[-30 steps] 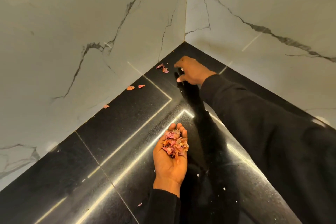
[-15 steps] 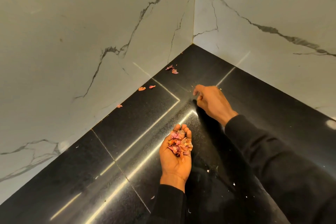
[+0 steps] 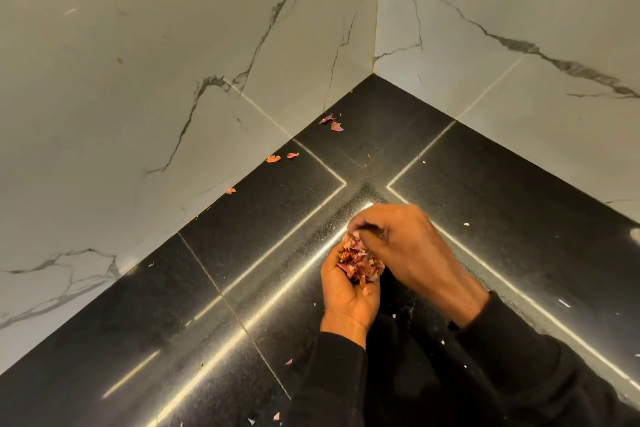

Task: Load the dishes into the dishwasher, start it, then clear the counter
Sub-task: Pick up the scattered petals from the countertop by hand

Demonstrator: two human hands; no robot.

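Note:
My left hand (image 3: 346, 303) lies palm up just above the black counter (image 3: 214, 291) and cups a pile of pink and orange onion peels (image 3: 360, 262). My right hand (image 3: 412, 246) hovers right over that pile, its fingers curled and its fingertips bunched together among the peels. The right hand hides the fingers of the left. More loose peels lie along the left wall: two near the corner (image 3: 332, 123), two further along (image 3: 281, 157) and a single one (image 3: 230, 190).
Two white marble walls (image 3: 173, 62) meet at the counter's far corner. Tiny pale crumbs dot the counter near my sleeves (image 3: 441, 342) and at the bottom edge (image 3: 251, 421). Bright light strips reflect in the glossy surface.
My right hand drew back from the far corner to a spot directly over my left palm. The left hand stayed put with its pile of peels.

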